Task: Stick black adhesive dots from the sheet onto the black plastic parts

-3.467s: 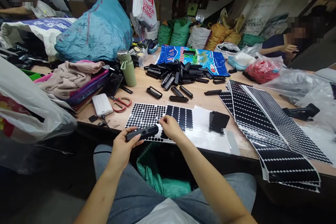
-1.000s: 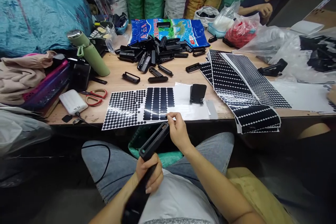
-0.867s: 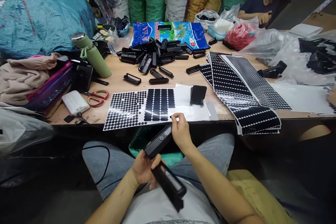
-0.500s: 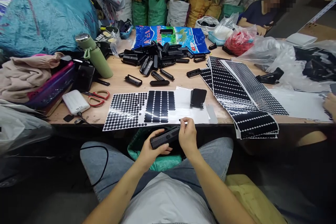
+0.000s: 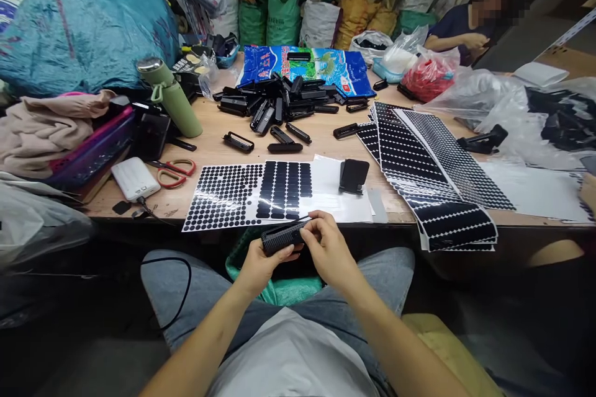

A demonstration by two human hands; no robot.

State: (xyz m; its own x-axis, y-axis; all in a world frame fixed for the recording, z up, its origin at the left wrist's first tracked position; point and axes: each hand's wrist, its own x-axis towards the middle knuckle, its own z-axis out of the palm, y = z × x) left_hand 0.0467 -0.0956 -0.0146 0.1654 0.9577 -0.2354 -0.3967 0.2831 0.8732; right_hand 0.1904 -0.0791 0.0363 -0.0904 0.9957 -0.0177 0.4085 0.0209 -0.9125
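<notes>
Pale wood forms the wide table [image 5: 209, 152]; I count directions from the ribbed black case [image 5: 282, 237] as clock centre. One blue sack [image 5: 102, 25] bulges between 10 and 11 o'clock, filled sacks [image 5: 284, 15] stand behind the table at 12, and another person [image 5: 459, 28] is between 1 and 2. Long sheets with black strips [image 5: 414, 161] overhang the edge at 2; a loose heap of black cases [image 5: 279, 105] lies at 12, and a sheet of black dots [image 5: 223, 198] at 10. The left hand [image 5: 259, 264], between 7 and 8, has its fingers bent closely around the case and holds it. The right hand [image 5: 330, 248], at 3, keeps a small gap between thumb and forefinger, touching the case's right end; whether they grip it, I cannot tell. The case is above the lap, near the table edge. Its long axis runs from 8 to 2 o'clock, the right end pointing to 2.
</notes>
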